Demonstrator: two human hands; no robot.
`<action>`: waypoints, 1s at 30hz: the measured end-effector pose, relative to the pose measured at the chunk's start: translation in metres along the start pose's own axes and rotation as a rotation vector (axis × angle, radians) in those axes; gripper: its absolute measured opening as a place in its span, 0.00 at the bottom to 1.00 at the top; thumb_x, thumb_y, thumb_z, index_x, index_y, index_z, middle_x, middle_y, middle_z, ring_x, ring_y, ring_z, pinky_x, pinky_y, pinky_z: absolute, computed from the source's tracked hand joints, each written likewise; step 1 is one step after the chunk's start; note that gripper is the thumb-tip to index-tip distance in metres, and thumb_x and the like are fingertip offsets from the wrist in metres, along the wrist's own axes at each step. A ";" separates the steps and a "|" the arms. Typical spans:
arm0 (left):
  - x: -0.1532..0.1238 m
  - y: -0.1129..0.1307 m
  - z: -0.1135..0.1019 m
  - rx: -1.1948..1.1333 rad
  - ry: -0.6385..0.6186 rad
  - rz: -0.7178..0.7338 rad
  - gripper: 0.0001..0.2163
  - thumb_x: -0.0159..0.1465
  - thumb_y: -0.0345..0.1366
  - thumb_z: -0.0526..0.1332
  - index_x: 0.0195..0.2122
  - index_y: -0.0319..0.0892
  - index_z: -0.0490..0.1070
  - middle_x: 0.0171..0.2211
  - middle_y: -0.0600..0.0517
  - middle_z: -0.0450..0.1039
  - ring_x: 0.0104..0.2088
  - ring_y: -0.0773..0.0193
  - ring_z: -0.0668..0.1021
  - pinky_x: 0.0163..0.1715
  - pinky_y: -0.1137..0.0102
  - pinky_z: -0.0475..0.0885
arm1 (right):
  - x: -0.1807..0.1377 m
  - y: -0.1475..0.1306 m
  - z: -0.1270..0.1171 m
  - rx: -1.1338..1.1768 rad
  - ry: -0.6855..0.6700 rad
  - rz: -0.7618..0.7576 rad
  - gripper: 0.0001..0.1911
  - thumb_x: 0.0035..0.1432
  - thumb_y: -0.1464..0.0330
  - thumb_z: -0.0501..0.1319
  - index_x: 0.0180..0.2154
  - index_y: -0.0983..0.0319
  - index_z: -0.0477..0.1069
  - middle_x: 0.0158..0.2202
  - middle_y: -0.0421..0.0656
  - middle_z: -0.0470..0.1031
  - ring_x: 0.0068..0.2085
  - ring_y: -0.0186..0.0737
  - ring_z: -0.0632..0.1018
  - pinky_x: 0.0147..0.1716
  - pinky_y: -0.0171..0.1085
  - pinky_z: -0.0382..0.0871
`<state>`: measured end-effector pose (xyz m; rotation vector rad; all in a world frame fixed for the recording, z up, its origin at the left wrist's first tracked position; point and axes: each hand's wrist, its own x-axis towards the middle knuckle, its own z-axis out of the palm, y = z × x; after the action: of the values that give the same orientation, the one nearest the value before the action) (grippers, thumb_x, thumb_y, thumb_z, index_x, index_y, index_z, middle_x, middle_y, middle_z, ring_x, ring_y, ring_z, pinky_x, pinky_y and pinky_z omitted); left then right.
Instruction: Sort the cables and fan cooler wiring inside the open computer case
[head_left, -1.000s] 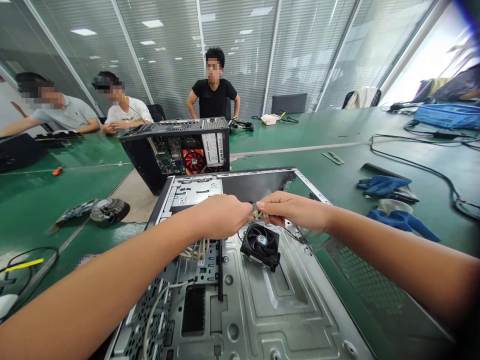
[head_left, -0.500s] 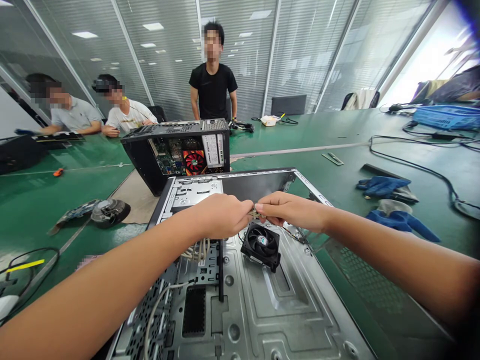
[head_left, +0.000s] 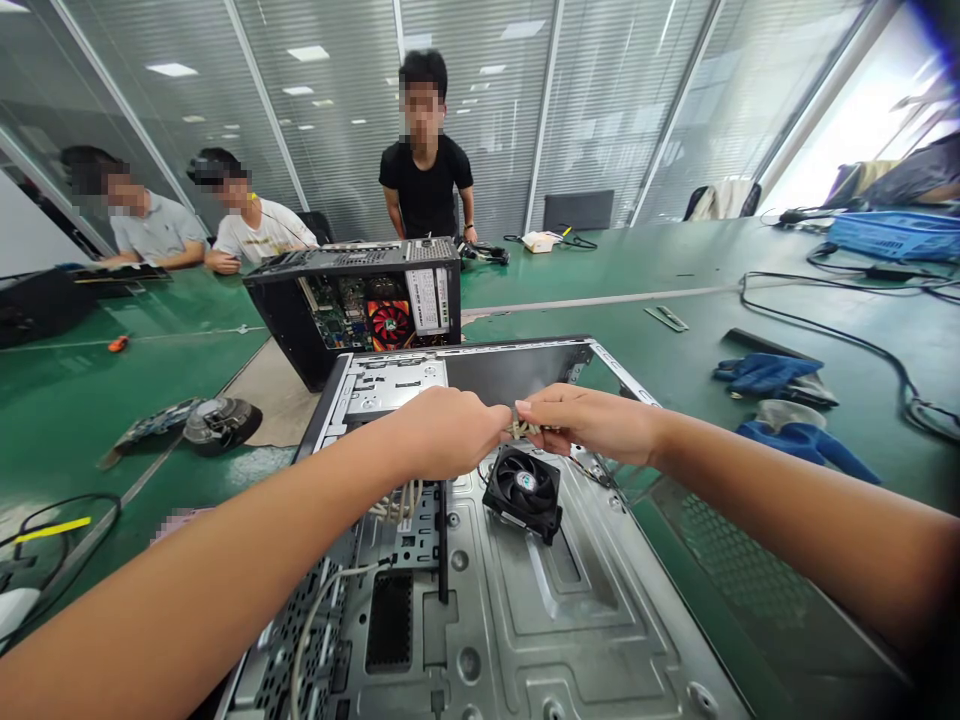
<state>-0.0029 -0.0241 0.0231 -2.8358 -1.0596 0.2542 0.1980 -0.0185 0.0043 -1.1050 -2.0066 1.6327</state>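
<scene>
Beige cable (head_left: 527, 430) sits bunched between your two hands, raised over the open metal case (head_left: 615, 620) and just beyond the black fan (head_left: 523, 490) that rests inside it. Your left hand (head_left: 448, 432) is curled like a fist, its thumb and forefinger seemingly pressed together on the left end of the bunch; its other fingers are folded out of sight, so whether they hold anything cannot be told. Your right hand (head_left: 581, 420) pinches the other end, thumb on top and fingers curving beneath, with some of the fingertips hidden.

Under your left forearm, more loops of pale wire (head_left: 401, 503) hang by the drive bracket (head_left: 412, 545), and a grey lead (head_left: 300, 640) runs down the left side of the case. Beyond it all, a second computer (head_left: 289, 325) stands upright on the green table (head_left: 750, 375).

The step in hand looks like fine two-handed work on the cable, gathering or loosening it; which of these is unclear. By my judgement, the next move calls for a light, even pinch from both hands, without snagging the fan just below.
</scene>
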 end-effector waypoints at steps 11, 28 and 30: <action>0.001 -0.006 0.000 -0.132 -0.075 0.081 0.21 0.69 0.42 0.40 0.34 0.40 0.71 0.25 0.46 0.73 0.22 0.62 0.70 0.25 0.67 0.60 | 0.001 -0.002 0.005 -0.263 0.160 -0.104 0.17 0.57 0.54 0.58 0.29 0.62 0.64 0.23 0.37 0.62 0.25 0.32 0.62 0.25 0.35 0.55; 0.005 -0.011 -0.005 -0.625 -0.219 0.113 0.15 0.65 0.41 0.46 0.22 0.42 0.58 0.21 0.55 0.58 0.23 0.67 0.63 0.24 0.70 0.59 | -0.002 -0.002 0.007 -0.543 0.309 -0.313 0.09 0.60 0.64 0.55 0.30 0.62 0.65 0.26 0.38 0.66 0.27 0.32 0.64 0.28 0.34 0.57; 0.004 -0.012 -0.005 -0.720 -0.248 0.091 0.15 0.64 0.40 0.47 0.21 0.43 0.55 0.19 0.56 0.57 0.22 0.67 0.62 0.24 0.70 0.59 | -0.003 -0.003 0.006 -0.522 0.318 -0.372 0.08 0.59 0.64 0.56 0.32 0.62 0.66 0.28 0.39 0.68 0.28 0.32 0.65 0.29 0.34 0.58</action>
<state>-0.0066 -0.0121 0.0298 -3.5727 -1.2770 0.2827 0.1945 -0.0251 0.0058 -0.9870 -2.2945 0.7196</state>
